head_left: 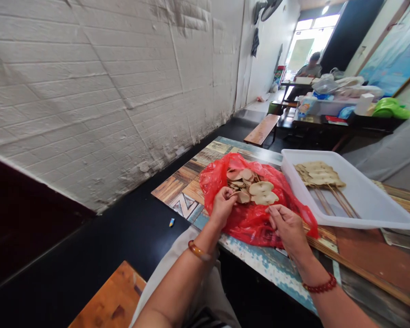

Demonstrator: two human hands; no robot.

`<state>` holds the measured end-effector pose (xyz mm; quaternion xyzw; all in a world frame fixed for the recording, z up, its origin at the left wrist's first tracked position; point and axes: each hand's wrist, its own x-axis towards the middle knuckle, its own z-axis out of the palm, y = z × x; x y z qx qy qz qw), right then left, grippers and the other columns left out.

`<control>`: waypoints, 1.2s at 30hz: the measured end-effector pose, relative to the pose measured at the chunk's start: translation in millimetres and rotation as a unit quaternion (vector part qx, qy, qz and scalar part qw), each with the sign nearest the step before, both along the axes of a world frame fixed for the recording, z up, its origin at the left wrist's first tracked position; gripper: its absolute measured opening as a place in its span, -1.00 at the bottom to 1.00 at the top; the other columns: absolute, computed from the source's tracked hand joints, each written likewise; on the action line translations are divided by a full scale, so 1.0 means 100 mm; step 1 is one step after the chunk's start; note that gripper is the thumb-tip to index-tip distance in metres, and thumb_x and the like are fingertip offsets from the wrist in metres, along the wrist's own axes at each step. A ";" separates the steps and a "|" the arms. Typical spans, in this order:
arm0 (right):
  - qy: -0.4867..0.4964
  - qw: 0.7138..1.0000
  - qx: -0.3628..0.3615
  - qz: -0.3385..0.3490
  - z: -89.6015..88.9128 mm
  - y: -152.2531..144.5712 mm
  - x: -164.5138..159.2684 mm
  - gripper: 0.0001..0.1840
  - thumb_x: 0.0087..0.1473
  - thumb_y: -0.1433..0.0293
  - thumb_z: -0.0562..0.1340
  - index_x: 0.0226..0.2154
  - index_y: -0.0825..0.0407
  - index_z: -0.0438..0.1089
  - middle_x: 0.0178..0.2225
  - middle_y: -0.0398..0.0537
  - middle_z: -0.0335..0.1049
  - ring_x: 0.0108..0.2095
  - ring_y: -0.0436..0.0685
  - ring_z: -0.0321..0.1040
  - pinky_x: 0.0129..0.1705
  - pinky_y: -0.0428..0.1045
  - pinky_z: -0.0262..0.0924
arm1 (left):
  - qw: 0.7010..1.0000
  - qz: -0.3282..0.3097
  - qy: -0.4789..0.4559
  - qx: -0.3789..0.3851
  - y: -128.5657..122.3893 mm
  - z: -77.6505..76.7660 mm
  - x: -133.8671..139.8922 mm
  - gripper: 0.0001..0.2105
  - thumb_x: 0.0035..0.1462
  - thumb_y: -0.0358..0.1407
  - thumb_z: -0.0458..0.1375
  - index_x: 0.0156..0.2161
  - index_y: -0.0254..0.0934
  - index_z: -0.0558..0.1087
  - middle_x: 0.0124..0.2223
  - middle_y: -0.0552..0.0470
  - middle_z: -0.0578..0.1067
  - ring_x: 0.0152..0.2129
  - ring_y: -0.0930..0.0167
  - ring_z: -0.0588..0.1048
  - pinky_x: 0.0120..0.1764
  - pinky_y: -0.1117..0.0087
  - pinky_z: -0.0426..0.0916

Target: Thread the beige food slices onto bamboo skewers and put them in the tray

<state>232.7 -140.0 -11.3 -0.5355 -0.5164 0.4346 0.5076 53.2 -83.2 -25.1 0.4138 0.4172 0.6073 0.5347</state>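
Observation:
A crumpled red plastic bag [222, 175] lies open on the table, with a pile of flat, round, pale-tan slices [237, 183] inside. My left hand [222, 206] reaches over the bag's near left side, thumb and fingers pinching one round slice [243, 197]. To its right, my right hand [287, 224] is closed, its thumb and fingertips pinched together at the near edge of some joined slices [264, 198]. These look threaded on a skewer, though the stick itself is hidden. Both hands are close together above the bag.
Right of the bag, a white plastic tray [369, 191] holds stacked skewered slices [319, 174] with sticks pointing nearer. The patterned table [181, 191] abuts a bench [263, 130]. A wooden stool [111, 296] is lower left. Farther back, a person [309, 70] sits beyond a cluttered table.

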 end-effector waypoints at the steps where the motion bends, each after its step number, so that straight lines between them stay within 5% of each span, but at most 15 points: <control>1: 0.005 1.000 -0.006 0.005 -0.01 -0.01 0.00 -0.61 0.08 0.03 0.18 -0.42 0.03 0.34 -0.72 -0.32 0.11 -0.76 -0.11 -0.04 -0.71 -0.16 -0.14 | 0.999 0.004 -0.036 -0.020 0.01 0.00 -0.03 -0.79 -0.14 -0.34 0.23 -0.44 -0.27 0.24 -0.55 0.20 0.34 -0.63 0.54 0.34 -0.47 0.49 0.29; 7: 0.011 0.997 -0.032 0.069 -0.02 -0.05 -0.05 -0.61 0.08 0.05 0.19 -0.42 0.05 0.35 -0.74 -0.33 0.08 -0.76 -0.11 -0.07 -0.70 -0.15 -0.16 | 0.984 -0.016 -0.165 -0.070 0.02 0.02 -0.12 -0.55 -0.27 -0.26 0.38 -0.22 -0.33 0.38 -0.33 0.02 0.50 -0.47 0.44 0.48 -0.38 0.39 0.41; 12: -0.063 0.988 -0.055 0.128 0.04 -0.13 -0.12 -0.62 0.07 0.07 0.19 -0.44 0.07 0.36 -0.72 -0.30 0.10 -0.72 -0.09 -0.02 -0.66 -0.13 -0.12 | 0.975 0.007 -0.204 -0.084 0.04 0.01 -0.12 -0.63 -0.28 -0.28 0.40 -0.34 -0.33 0.37 -0.40 0.06 0.48 -0.49 0.47 0.47 -0.35 0.42 0.40; 21: -0.153 0.978 -0.032 0.139 0.03 -0.15 -0.20 -0.67 0.11 0.14 0.14 -0.46 0.06 0.36 -0.73 -0.27 0.11 -0.69 -0.06 0.03 -0.61 -0.11 -0.06 | 0.973 0.057 -0.219 -0.048 0.06 0.00 -0.12 -0.66 -0.21 -0.29 0.37 -0.32 -0.31 0.35 -0.36 0.08 0.46 -0.46 0.47 0.47 -0.29 0.36 0.43; 36: -0.160 0.978 -0.021 0.132 -0.01 -0.13 -0.20 -0.65 0.12 0.14 0.13 -0.44 0.06 0.39 -0.74 -0.28 0.10 -0.70 -0.05 0.04 -0.61 -0.10 -0.05 | 0.973 0.042 -0.219 -0.055 0.04 0.02 -0.12 -0.64 -0.25 -0.35 0.37 -0.29 -0.32 0.38 -0.34 0.05 0.52 -0.45 0.44 0.52 -0.30 0.37 0.44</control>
